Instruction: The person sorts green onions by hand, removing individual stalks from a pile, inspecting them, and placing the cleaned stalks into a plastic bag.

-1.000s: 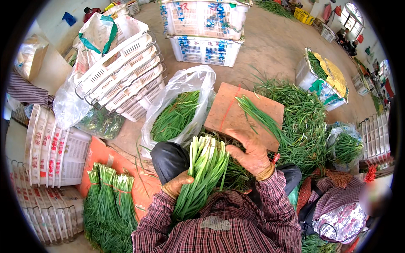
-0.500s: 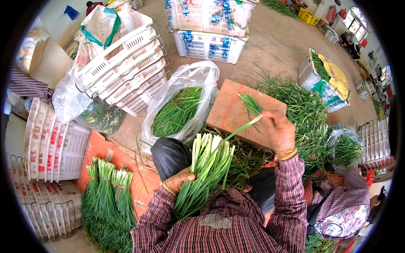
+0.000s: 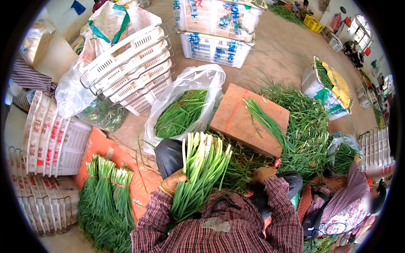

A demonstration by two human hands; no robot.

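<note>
My left hand is closed round a thick bunch of garlic chives, pale stalk ends up and green leaves hanging toward my lap. Low beside my right knee, my right hand reaches down at loose greens; its fingers are hidden, so I cannot tell what they hold. Just past that hand hang red ties. A small clump of chives lies across a brown block with a red strand on it. Right of the block spreads a heap of loose chives.
Three tied chive bundles lie on an orange sheet at left. A clear bag of chives stands ahead. White crates are stacked around it. Another person sits close on my right.
My right hand has come down from above the block to beside my knee, and the stalk it held out no longer shows there. The left hand keeps its bunch.
</note>
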